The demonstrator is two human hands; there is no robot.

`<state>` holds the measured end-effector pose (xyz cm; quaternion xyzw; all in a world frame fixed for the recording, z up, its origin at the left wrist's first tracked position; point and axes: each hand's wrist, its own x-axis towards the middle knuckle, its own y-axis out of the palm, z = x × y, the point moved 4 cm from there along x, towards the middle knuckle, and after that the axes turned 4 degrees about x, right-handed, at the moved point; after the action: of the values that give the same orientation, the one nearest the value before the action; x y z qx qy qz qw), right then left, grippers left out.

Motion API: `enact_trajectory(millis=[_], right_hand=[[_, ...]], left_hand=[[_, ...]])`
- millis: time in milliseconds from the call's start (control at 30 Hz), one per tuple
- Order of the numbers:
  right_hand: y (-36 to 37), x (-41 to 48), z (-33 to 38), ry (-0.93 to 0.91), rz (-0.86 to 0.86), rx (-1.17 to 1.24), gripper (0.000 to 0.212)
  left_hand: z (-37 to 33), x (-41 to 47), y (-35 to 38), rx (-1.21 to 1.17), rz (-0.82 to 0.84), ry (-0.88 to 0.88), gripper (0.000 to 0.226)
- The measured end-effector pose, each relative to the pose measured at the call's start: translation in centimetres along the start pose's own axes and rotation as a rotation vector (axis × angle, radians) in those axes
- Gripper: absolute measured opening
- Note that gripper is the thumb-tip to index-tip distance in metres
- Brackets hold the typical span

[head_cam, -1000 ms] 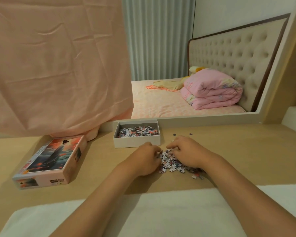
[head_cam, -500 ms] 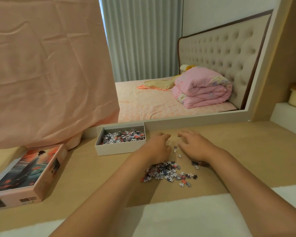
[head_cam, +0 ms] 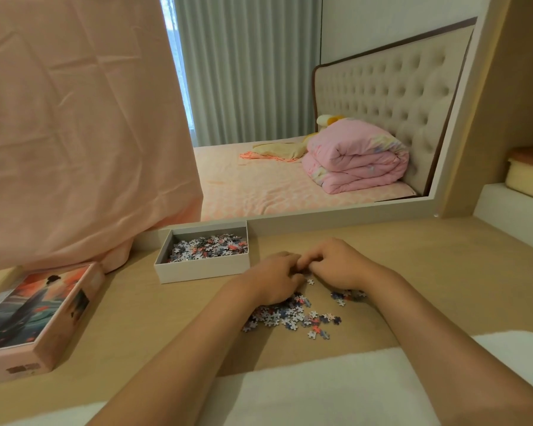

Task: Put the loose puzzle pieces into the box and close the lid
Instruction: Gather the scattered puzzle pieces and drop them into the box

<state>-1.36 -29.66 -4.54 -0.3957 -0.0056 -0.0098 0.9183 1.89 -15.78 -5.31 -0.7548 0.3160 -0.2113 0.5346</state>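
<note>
The fingers [head_cam: 293,266] of the left hand [head_cam: 274,279] are curled in, and those of the right hand [head_cam: 339,262] curl to meet them, knuckle to knuckle, low over the desk [head_cam: 428,272]. Whether they are pinching any pieces I cannot tell; the palms hide what is under them. It looks to me like a two-handed scoop, the hands cupped toward each other so that small bits cannot slip out between.

The loose puzzle pieces [head_cam: 285,316] lie scattered on the desk just behind the wrists, midway along and nearer the front edge than the back. A smaller cluster [head_cam: 346,295] peeps out beside the right wrist. They are thin, flat card tabs in grey, white, dark blue and coral, some overlapping, a few strays apart.

The box [head_cam: 202,273] sits against the back edge, touching the base of the mirror [head_cam: 290,118], just left of the hands and within easy reach. It is a shallow white card tray with square corners, its floor already covered by more pieces [head_cam: 210,247].

The lid [head_cam: 34,309] lies printed side up by the left edge, well apart from the box, glossy with a painted figure. I judge it is parked there to keep the tray clear for filling.

A creased pink cloth [head_cam: 74,133] hangs over the mirror's left part, and a white pad [head_cam: 320,388] runs along the front edge.
</note>
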Motion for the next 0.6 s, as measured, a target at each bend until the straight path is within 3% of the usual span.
enact_trajectory(millis=[167,233,367,500,600], right_hand=[[-1.8,-1.9,0.6,0.054,-0.125,0.196,0.038],[-2.6,-2.9,0.2,0.128,-0.149,0.057,0.036],[-2.5,-4.7,-1.4,0.35,0.018,-0.322,0.045],[-1.0,-5.6,-1.2,0.334,0.06,-0.266,0.051],[0.2,-5.8,0.3,0.221,0.085,-0.243,0.034]], left_hand=[[-0.2,-2.3,-0.6,0.008,0.0,0.015,0.06],[-0.5,-3.2,-0.4,-0.012,0.038,0.016,0.077],[-1.9,-4.3,1.4,0.145,0.16,0.06,0.095],[-2.3,-4.3,1.7,0.142,0.013,0.085,0.078],[-1.7,-4.4,1.1,0.122,-0.033,0.089,0.063]])
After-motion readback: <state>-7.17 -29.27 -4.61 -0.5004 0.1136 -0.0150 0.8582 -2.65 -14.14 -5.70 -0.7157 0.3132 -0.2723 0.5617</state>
